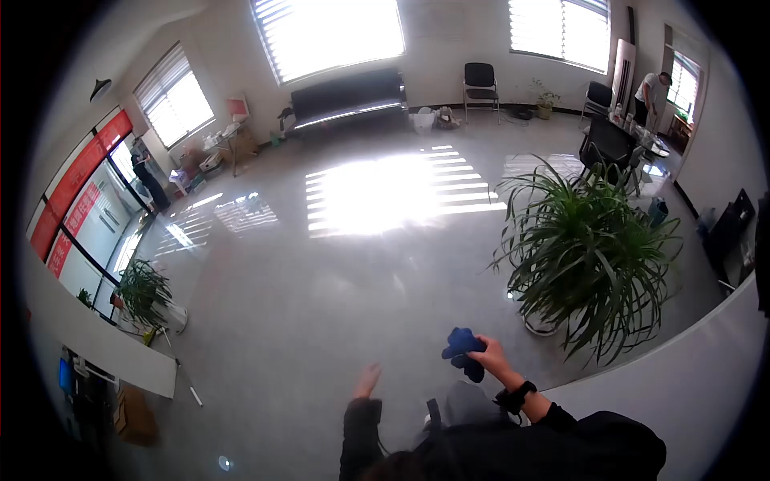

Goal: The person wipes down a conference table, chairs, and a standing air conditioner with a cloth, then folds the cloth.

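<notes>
My right hand is closed round a dark blue cloth item, whose soft lobes hang out past the fingers; it may be a glove, but its exact form is unclear. A black band sits on that wrist. My left hand is held out above the grey floor, to the left of the blue item and apart from it. Its fingers are stretched forward and nothing shows in them. A dark sleeve covers the left forearm.
A large leafy plant stands to the right, beside a white partition. A smaller plant is at the left. Farther off are a black bench, chairs, a person at the right and another at the left.
</notes>
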The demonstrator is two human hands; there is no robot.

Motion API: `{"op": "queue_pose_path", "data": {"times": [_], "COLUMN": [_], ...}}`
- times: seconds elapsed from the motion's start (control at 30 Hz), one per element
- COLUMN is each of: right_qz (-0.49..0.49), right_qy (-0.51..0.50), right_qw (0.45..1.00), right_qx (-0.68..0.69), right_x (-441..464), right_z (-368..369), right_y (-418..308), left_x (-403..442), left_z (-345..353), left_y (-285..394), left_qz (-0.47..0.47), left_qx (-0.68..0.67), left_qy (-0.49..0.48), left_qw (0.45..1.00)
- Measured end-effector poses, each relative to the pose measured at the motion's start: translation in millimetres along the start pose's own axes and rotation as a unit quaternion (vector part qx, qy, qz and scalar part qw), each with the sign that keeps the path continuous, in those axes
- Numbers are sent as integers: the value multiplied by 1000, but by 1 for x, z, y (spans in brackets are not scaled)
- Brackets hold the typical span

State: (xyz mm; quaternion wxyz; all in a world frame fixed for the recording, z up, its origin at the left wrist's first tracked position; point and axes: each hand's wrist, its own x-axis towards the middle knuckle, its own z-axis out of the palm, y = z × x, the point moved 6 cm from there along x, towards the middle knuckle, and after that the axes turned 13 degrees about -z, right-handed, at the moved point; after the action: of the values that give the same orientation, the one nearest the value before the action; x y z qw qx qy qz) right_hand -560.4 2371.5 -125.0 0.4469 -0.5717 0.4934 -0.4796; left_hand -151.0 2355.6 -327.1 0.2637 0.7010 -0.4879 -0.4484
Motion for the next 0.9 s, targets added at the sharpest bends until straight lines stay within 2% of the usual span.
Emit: {"op": "queue_pose_path", "data": {"times": [0.03,0.1,0.2,0.23,0.33,0.37,0.4,0.43,0.5,0.57,0.6,0.63,0.7,0.77,0.8,0.87,0.9], "right_qz": [1,-3,3,14,19,22,-27,-20,-24,-27,-9,7,-48,-121,-104,-84,-95], "right_qy": [5,42,62,62,41,21,8,8,0,-17,-30,-42,-62,-70,-91,-105,-137], "right_qw": [1000,999,998,997,999,999,999,999,1000,999,998,995,992,989,988,987,980], "right_qx": [4,16,32,37,-3,-38,-34,-29,7,31,61,88,101,57,68,88,111], "right_x": [20,62,146,176,258,286,325,350,416,474,497,530,585,646,678,744,776], "right_z": [2,-3,-2,-1,-1,-3,1,0,9,22,30,37,55,67,74,92,103], "right_y": [-1,1,20,18,-7,-11,7,-2,-40,-47,-56,-61,-63,-61,-56,-34,-19], "left_x": [15,54,117,133,188,213,234,247,275,296,285,309,344,391,426,504,549], "left_z": [-8,-6,19,27,48,38,22,7,-38,-80,-101,-109,-118,-116,-112,-93,-77], "left_y": [104,237,335,355,349,339,325,310,282,250,272,253,255,303,324,393,408], "left_qz": [-54,25,122,116,91,62,28,-19,-114,-213,-195,-230,-286,-258,-263,-159,-132], "left_qx": [-10,33,92,94,95,53,12,-58,-169,-247,-267,-299,-331,-338,-335,-333,-373], "left_qy": [-71,-104,-194,-224,-255,-200,-144,-138,-104,-49,-18,-31,-48,-99,-102,-174,-205], "left_qw": [996,994,969,963,958,976,989,989,973,944,943,926,898,900,899,913,895]}}
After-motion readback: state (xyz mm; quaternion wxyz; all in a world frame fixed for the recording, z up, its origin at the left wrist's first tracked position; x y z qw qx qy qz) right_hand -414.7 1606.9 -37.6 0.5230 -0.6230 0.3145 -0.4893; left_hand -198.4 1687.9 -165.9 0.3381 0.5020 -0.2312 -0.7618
